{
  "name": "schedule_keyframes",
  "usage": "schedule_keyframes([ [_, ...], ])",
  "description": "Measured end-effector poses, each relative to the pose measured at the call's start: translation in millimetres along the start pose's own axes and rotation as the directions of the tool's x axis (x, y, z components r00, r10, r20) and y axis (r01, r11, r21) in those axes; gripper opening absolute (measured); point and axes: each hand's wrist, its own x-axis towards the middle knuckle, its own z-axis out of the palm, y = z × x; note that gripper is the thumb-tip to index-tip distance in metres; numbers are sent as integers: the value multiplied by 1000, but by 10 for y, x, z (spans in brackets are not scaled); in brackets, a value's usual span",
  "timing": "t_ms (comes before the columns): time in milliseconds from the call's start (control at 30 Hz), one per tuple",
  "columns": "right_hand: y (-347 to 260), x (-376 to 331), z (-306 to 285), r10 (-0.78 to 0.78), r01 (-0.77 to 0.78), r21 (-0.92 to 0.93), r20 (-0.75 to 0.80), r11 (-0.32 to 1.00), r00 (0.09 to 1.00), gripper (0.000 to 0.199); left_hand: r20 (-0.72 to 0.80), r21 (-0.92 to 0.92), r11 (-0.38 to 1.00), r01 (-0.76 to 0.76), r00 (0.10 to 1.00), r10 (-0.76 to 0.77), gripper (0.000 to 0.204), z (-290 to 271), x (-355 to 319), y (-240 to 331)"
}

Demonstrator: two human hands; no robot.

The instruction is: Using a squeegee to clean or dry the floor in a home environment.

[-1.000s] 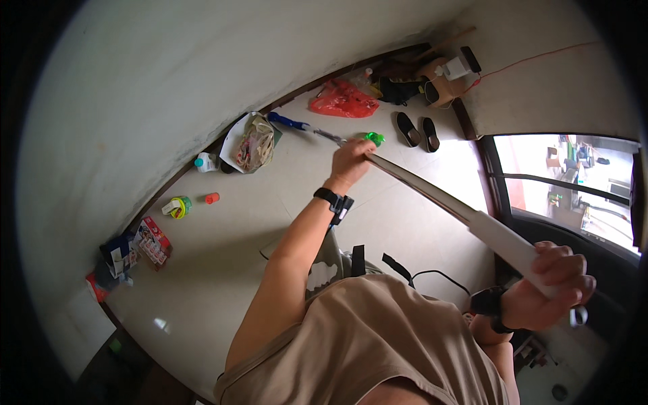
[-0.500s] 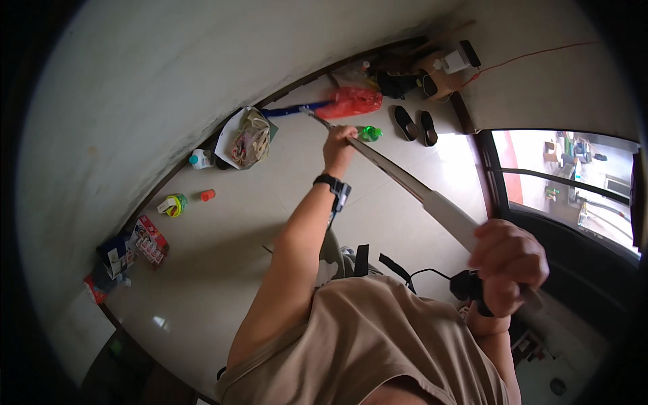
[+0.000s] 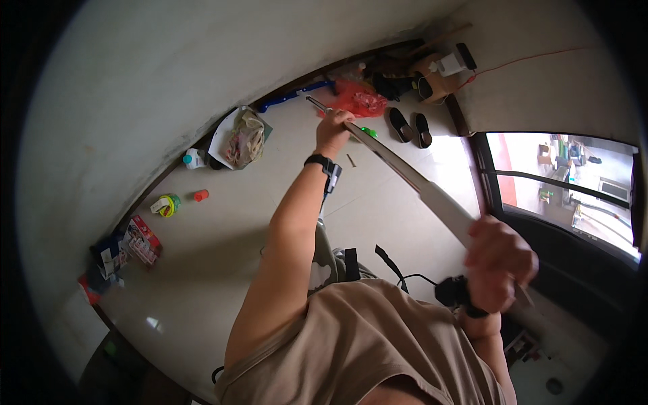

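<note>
A long pole [image 3: 398,170], thick and white at its near end and thinner and metallic toward the far end, runs slantwise across the view. My left hand [image 3: 334,128] is closed around its thin part, close to the narrow metal tip. At the right, my right hand [image 3: 501,260], smeared by motion, grips the thick white end. Just past the tip lie a long blue item [image 3: 295,98] along the wall and a crumpled red plastic bag [image 3: 364,101]. A green bottle [image 3: 368,133] shows partly behind the pole.
Dark shoes [image 3: 400,125] stand right of the bag, near a cardboard box [image 3: 432,79]. Along the left wall are a bag of cloth [image 3: 244,142], a white bottle [image 3: 194,159], a red cup [image 3: 201,195], a yellow-green tub [image 3: 166,205] and boxes [image 3: 142,241]. A window [image 3: 560,185] is at right.
The pole's tip has moved slightly away from me. The blue item's right end lies farther back against the wall, and the red bag has shifted a little right. Both hands keep their grip.
</note>
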Motion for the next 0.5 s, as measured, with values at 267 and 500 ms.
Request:
schedule_keyframes([
  [267,-97,138,-242,-93,81,68,190,994,977,29,-132,21,1000,3,991,0,8,293,-469,122],
  [500,-334,-80,-806,-189,132,190,324,973,927,19,20,-13,999,-48,999,48,7,422,-819,709],
])
